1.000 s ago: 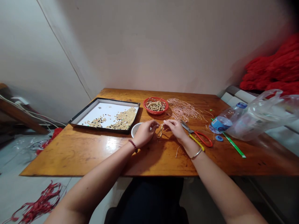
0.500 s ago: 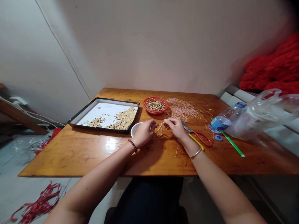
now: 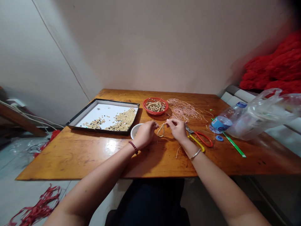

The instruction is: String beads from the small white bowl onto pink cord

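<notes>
A short loop of tan beads on a cord [image 3: 161, 129] hangs between my two hands above the wooden table [image 3: 94, 157]. My left hand [image 3: 144, 134] pinches one end of the cord, fingers closed. My right hand [image 3: 176, 129] pinches the other end, fingers also closed. A small white bowl [image 3: 134, 130] sits just behind my left hand, partly hidden by it. Scissors with red and yellow handles [image 3: 199, 139] lie right of my right wrist.
A black-rimmed tray [image 3: 103, 115] of loose beads lies at the back left. A red basket [image 3: 155, 106] holds beaded strings, with a heap of pink cords [image 3: 183, 110] beside it. A water bottle [image 3: 223, 121], blue cap [image 3: 219, 138], green stick [image 3: 234, 145] and plastic bag [image 3: 265, 114] are at right.
Both hands stay pinched on the beaded cord and have drawn slightly apart, so the bead loop now hangs in plainer view. The camera has shifted a little.
</notes>
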`<state>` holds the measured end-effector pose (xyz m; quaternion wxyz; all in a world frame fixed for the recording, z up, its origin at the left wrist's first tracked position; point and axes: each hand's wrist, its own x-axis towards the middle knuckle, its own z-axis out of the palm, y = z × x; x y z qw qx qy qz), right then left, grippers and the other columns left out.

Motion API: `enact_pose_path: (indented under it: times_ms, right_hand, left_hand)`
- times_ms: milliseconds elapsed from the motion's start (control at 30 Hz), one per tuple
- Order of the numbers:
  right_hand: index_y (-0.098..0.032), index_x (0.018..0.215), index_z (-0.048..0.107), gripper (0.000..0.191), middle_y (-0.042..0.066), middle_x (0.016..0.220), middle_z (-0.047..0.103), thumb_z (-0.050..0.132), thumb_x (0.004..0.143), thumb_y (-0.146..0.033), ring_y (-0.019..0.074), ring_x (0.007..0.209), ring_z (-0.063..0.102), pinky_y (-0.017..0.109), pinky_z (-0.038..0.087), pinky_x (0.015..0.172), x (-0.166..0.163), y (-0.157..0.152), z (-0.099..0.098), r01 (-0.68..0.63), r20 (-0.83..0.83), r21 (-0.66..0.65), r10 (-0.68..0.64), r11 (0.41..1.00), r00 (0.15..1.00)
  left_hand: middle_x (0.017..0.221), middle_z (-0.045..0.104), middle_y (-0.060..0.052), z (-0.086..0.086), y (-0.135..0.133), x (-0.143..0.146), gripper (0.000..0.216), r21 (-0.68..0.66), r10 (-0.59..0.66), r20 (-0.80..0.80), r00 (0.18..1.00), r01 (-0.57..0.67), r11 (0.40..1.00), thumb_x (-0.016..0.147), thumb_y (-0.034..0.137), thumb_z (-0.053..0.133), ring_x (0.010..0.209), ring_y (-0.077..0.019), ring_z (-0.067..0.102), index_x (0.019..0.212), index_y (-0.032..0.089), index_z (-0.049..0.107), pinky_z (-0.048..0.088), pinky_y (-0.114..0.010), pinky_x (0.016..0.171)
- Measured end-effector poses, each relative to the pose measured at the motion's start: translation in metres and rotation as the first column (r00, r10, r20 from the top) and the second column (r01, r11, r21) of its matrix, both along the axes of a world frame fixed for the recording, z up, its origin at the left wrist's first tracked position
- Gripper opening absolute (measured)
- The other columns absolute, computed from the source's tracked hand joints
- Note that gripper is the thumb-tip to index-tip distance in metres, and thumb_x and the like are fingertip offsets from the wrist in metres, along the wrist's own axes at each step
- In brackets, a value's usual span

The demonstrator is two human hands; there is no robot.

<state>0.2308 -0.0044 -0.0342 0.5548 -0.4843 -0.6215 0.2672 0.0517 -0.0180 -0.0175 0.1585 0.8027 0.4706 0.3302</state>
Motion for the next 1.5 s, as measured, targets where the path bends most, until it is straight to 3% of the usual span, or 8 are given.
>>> enact_pose_path:
  times_ms: [233,433,600,1033,1167,1267,1367,1500]
  right_hand:
    - [-0.017,0.063,0.067,0.032,0.004,0.065,0.066,0.060,0.074,-0.046,0.0135,0.052,0.058,0.026,0.043,0.052,-0.002,0.005,-0.001,-0.083,-0.187,-0.148,0.055,0.985,0.981]
    - [-0.020,0.086,0.069,0.032,0.006,0.100,0.069,0.067,0.067,-0.045,0.0053,0.047,0.053,0.017,0.016,0.033,0.000,-0.002,0.012,-0.309,-0.482,-0.362,0.107,0.879,0.869]
    - [-0.024,0.084,0.065,0.025,0.001,0.105,0.068,0.064,0.072,-0.046,0.0049,0.046,0.045,0.018,0.026,0.035,0.006,-0.005,0.016,-0.480,-0.628,-0.375,0.164,0.793,0.761]
    - [-0.023,0.072,0.053,0.022,-0.004,0.075,0.061,0.062,0.073,-0.042,0.0054,0.040,0.019,0.021,0.022,0.039,0.008,-0.003,0.012,-0.489,-0.591,-0.285,0.250,0.824,0.767]
    - [-0.023,0.071,0.054,0.022,-0.003,0.076,0.064,0.062,0.074,-0.044,0.0073,0.045,0.039,0.021,0.029,0.043,0.010,-0.001,0.013,-0.450,-0.588,-0.289,0.214,0.845,0.780]
    - [-0.025,0.073,0.056,0.023,0.001,0.081,0.067,0.057,0.076,-0.047,0.0153,0.072,0.059,0.022,0.035,0.048,0.015,0.003,0.013,-0.432,-0.582,-0.295,0.199,0.852,0.789]
    - [-0.025,0.074,0.058,0.024,0.004,0.086,0.068,0.050,0.081,-0.046,0.0201,0.094,0.060,0.022,0.034,0.049,0.023,0.004,0.014,-0.448,-0.574,-0.249,0.241,0.859,0.782]
    - [-0.025,0.075,0.057,0.021,0.002,0.078,0.063,0.046,0.085,-0.040,0.0171,0.090,0.057,0.021,0.031,0.049,0.025,-0.001,0.017,-0.506,-0.653,-0.188,0.277,0.842,0.705]
  left_hand:
    - [0.088,0.069,-0.006,0.000,-0.002,0.000,0.018,-0.024,-0.015,-0.027,1.000,0.015,1.000,0.089,0.025,0.046,0.078,-0.0179,0.063,0.090,0.016,0.062,0.043,-0.026,0.068]
    - [0.092,0.071,-0.004,0.001,-0.006,-0.001,0.018,0.030,-0.078,-0.015,0.997,0.078,0.996,0.088,0.027,0.051,0.083,-0.0176,0.064,0.093,0.019,0.066,0.044,-0.027,0.074]
    - [0.087,0.070,-0.003,0.006,-0.009,-0.001,0.016,0.042,-0.052,-0.040,0.998,0.053,0.998,0.088,0.027,0.051,0.079,-0.0171,0.063,0.090,0.020,0.065,0.043,-0.026,0.070]
    - [0.075,0.059,-0.004,0.012,-0.004,-0.004,0.018,0.075,-0.039,-0.108,0.993,0.047,0.996,0.089,0.016,0.041,0.070,-0.0158,0.053,0.084,0.019,0.058,0.037,-0.025,0.065]
    - [0.079,0.062,-0.004,0.012,-0.005,-0.004,0.015,0.041,-0.053,-0.051,0.997,0.055,0.998,0.089,0.018,0.042,0.073,-0.0159,0.055,0.087,0.019,0.057,0.039,-0.025,0.068]
    - [0.084,0.063,-0.004,0.012,-0.006,-0.002,0.013,0.016,-0.098,0.026,0.995,0.098,0.995,0.089,0.022,0.043,0.078,-0.0164,0.056,0.088,0.018,0.055,0.041,-0.025,0.070]
    - [0.083,0.061,-0.004,0.014,-0.007,0.000,0.018,0.001,-0.125,0.097,0.987,0.125,0.992,0.090,0.031,0.044,0.076,-0.0155,0.054,0.084,0.018,0.055,0.041,-0.026,0.071]
    - [0.083,0.059,-0.002,0.018,-0.006,0.001,0.024,-0.170,-0.126,0.362,0.924,0.198,0.965,0.090,0.038,0.043,0.075,-0.0129,0.053,0.084,0.017,0.054,0.042,-0.023,0.068]
